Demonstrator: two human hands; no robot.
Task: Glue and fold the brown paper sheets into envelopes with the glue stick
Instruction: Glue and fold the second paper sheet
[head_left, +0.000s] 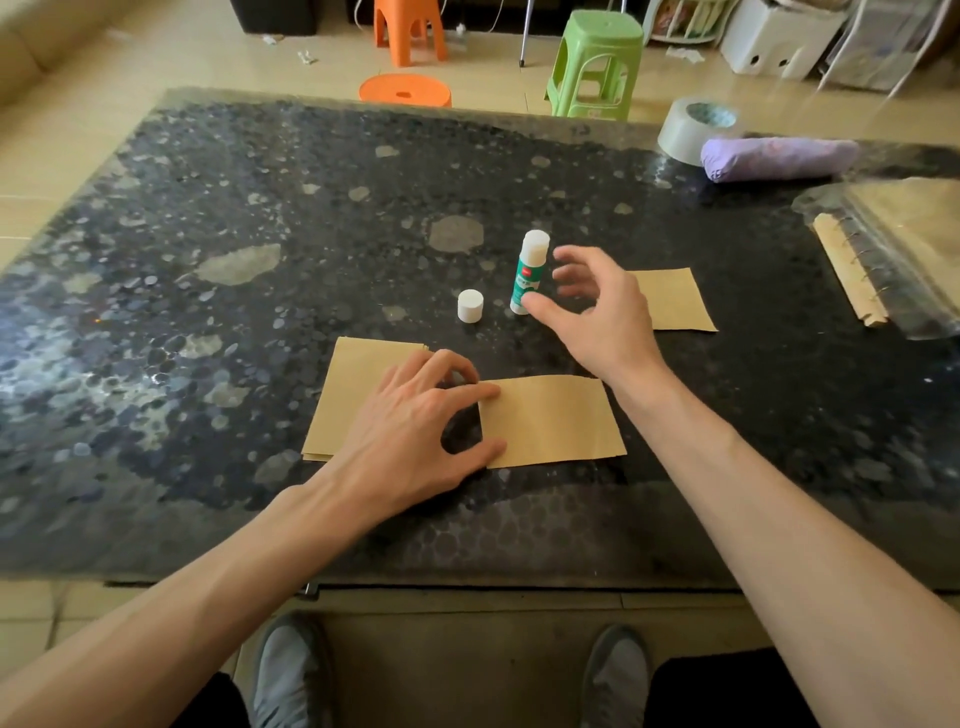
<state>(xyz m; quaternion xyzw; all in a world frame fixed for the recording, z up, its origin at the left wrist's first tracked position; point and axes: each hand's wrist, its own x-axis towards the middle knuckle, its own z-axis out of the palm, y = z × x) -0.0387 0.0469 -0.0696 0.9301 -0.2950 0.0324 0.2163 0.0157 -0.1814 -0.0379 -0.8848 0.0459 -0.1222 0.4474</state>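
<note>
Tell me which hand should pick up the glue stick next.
Right. The right hand hangs open beside the upright white-and-green glue stick, while the left hand rests on the folded brown paper sheet.

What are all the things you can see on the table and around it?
glue stick: one, white and green, standing uncapped mid-table
cap: one, white, left of the glue stick
paper stack: one, brown, under the left hand
folded sheet: one, brown, front centre
paper piece: one, brown, behind the right hand
tape roll: one, grey, far right
purple bundle: one, beside the tape roll
plastic packet: one, clear, right edge
orange stools: two, floor beyond
green stool: one, floor beyond
table: one, dark speckled
shoes: two, grey, below
left hand: rests on stack and sheet
right hand: fingers spread, by the glue stick
</note>
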